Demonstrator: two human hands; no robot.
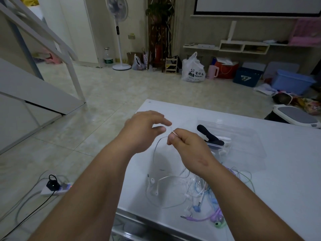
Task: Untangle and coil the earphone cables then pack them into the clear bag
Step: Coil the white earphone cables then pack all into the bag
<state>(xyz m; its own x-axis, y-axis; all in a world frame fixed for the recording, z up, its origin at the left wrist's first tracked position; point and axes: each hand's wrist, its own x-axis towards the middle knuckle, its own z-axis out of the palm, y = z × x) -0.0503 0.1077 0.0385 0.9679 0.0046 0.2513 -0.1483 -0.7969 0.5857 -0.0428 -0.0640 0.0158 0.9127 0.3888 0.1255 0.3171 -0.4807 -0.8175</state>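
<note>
Tangled pastel earphone cables [205, 193] at the near tabletop [278, 171] edge: light, limp, snag-prone. Thin white earphone cable [155, 150] rises from them, pinched by right hand [187, 146]. Left hand [144, 131] loosely spread beside it, contact unclear. I'd grip at plugs, not buds. Clear plastic bag [243, 136] lies behind.

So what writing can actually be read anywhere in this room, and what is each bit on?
"Cotti Co", cut off after that: on the narrow white paper bag beside the fan.
Chinese characters beside a panda logo on the white plastic bag: too blurred to read.
White mark on the dark blue box: unreadable.
Tiny mark at the far corner of the table: too small.
Green bottle label: blurred.
</note>
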